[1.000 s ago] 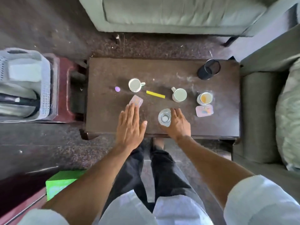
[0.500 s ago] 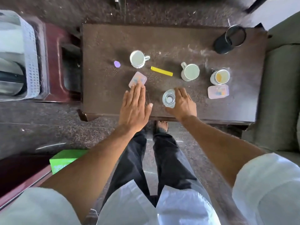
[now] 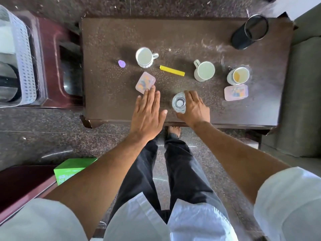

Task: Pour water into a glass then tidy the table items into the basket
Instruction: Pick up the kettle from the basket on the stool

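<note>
A clear glass (image 3: 179, 102) is seen from above, upright near the near edge of the dark table (image 3: 107, 94), roughly at its middle. The right hand (image 3: 195, 108) is curled around the right side of the glass, with fingers (image 3: 190, 94) at its far rim and the thumb at its near side; the glass is grasped. The left hand (image 3: 147, 113) is held flat and released, fingers together, just left of the glass; its fingertips overlap the near corner of a pink lidded box (image 3: 145, 82). Farther out, a yellow bar (image 3: 172, 70) lies between two white mugs (image 3: 145, 57) (image 3: 204, 71). A third cup (image 3: 238, 76) holding an orange residue stands to the right, with a second pink box (image 3: 235, 92) just near of it. A black mesh holder (image 3: 249, 33) is tilted at the far right corner. A white basket (image 3: 26, 61) stands well apart at the left.
</note>
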